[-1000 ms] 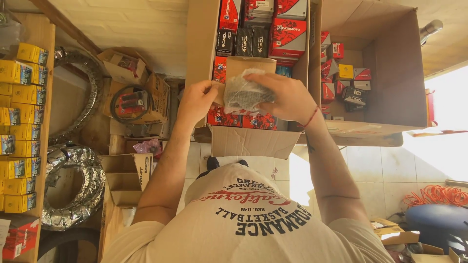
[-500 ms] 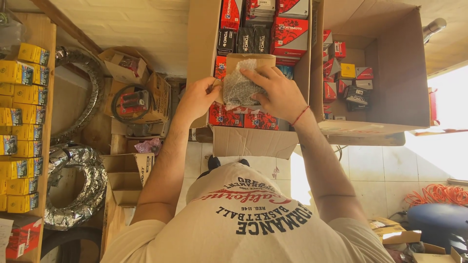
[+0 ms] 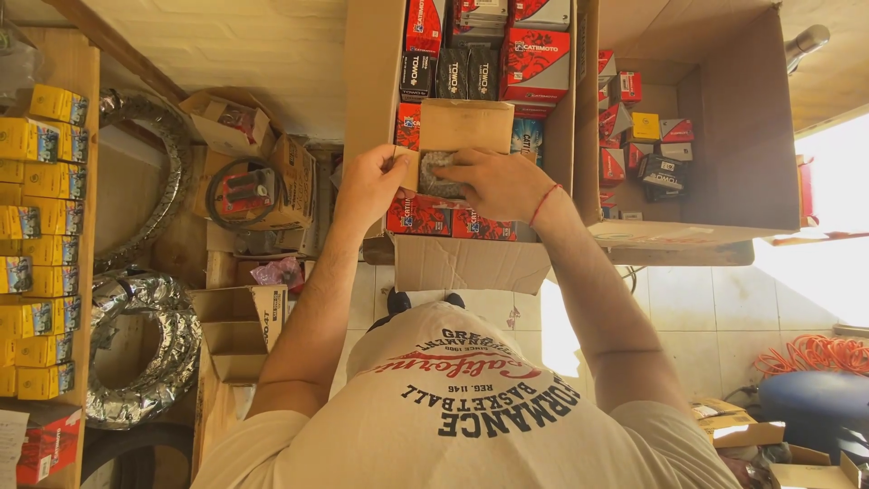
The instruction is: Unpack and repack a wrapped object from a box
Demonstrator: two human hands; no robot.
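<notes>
Left hand [image 3: 369, 187] gripping the edge of a small brown box [image 3: 466, 129], right hand [image 3: 496, 181] pinching a plastic-wrapped part [image 3: 438, 176] at its mouth, above a big carton [image 3: 471, 263] of red and black packs [image 3: 536, 52].

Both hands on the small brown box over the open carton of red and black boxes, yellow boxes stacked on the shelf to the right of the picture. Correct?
Not quite. The yellow boxes are stacked on the shelf at the left of the picture, not the right, as the head view shows. The rest holds: the left hand and the right hand are on the small brown box over the open carton of red and black boxes.
</notes>
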